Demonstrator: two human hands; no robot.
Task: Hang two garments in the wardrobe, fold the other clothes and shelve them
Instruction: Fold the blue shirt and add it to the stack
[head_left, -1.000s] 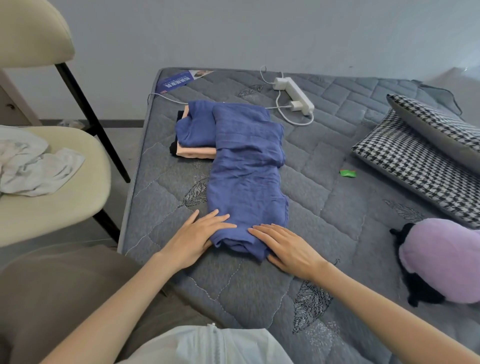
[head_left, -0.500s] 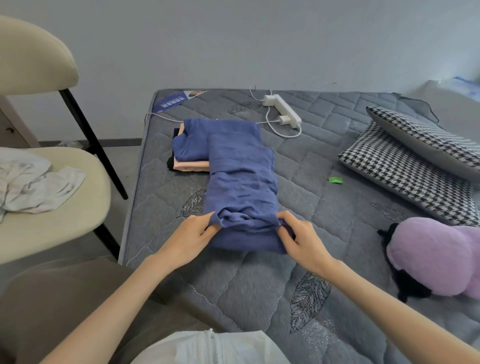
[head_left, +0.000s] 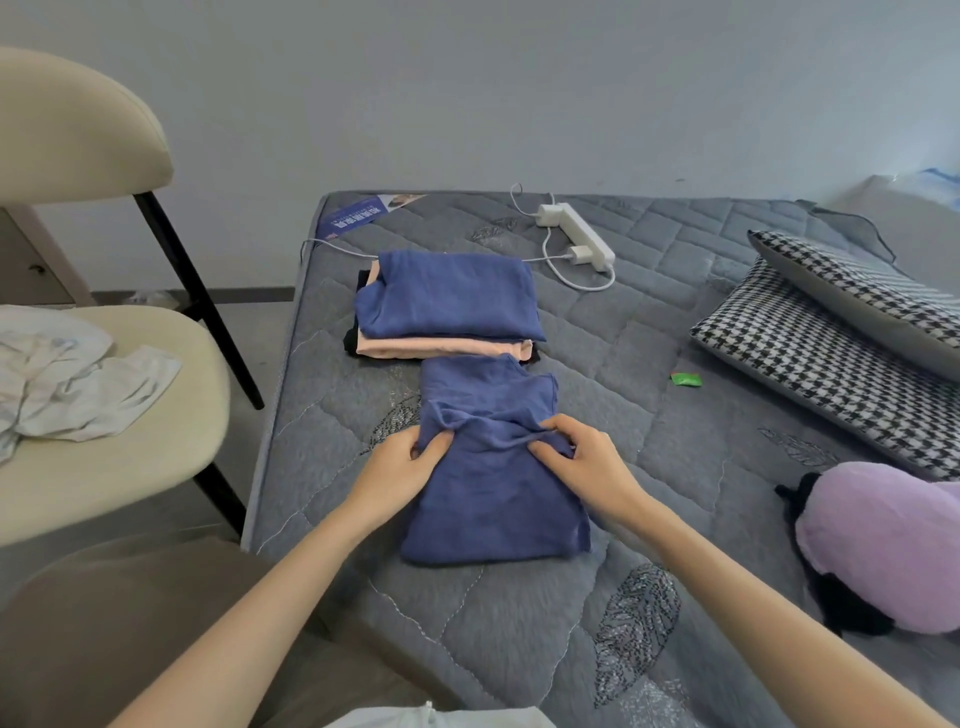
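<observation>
At 9 o'clock from you stands a cream chair (head_left: 130, 467), and crumpled white clothes (head_left: 78, 384) lie on its seat. On the grey bed (head_left: 623, 338) in front of you lies the blue garment (head_left: 493, 499), partly folded. Your left hand (head_left: 400, 467) pinches the left end of its raised fold, with the thumb on top of the cloth. Your right hand (head_left: 587, 462) grips the right end of the same fold, the fingers bent into the bunched cloth. At 12 o'clock from the garment, just beside its far end, sits a pile of folded clothes (head_left: 452, 296): blue on top, peach below, black at the bottom. A white power strip (head_left: 576, 234) lies at 1 o'clock beyond the pile. A small green wrapper (head_left: 685, 379) is at 2 o'clock, further right are two checked pillows (head_left: 831, 364), and a purple plush toy (head_left: 883, 545) is at 4 o'clock.
</observation>
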